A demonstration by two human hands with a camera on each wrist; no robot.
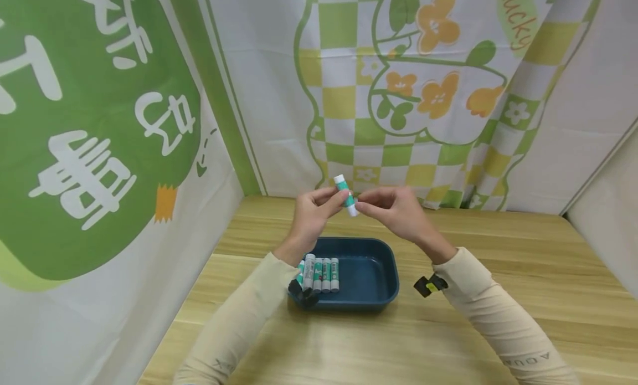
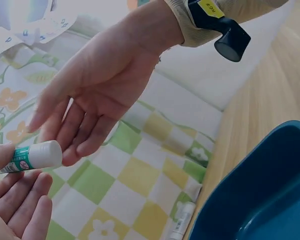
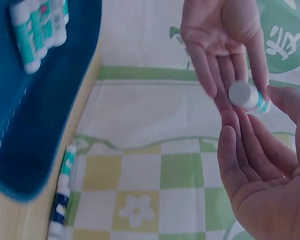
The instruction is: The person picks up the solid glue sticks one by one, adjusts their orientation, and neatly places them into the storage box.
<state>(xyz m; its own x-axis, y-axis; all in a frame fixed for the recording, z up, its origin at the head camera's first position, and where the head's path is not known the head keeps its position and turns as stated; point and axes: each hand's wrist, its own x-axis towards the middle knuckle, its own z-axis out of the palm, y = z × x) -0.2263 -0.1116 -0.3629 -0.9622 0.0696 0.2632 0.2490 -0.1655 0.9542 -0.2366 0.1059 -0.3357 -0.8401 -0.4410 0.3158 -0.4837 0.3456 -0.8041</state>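
Observation:
A glue stick [image 1: 345, 194] with a green label and white ends is tilted above the far side of the tray. My left hand [image 1: 313, 214] pinches it between thumb and fingers; in the left wrist view the white end of the glue stick [image 2: 45, 154] points toward the other hand. Close to that lower end is my right hand [image 1: 399, 212], its thumb and fingers around the end but apart in the wrist views. The right hand [image 3: 270, 175] shows extended fingers beneath the glue stick [image 3: 247, 96]. Whether a fingertip touches it, I cannot tell.
A dark blue tray [image 1: 381, 303] stands on the wooden table [image 1: 473, 329], with several glue sticks [image 1: 326, 275] lined up in its left part. More sticks [image 3: 65, 175] lie along the table's back edge by the patterned curtain [image 1: 344, 30]. Fabric walls enclose the sides.

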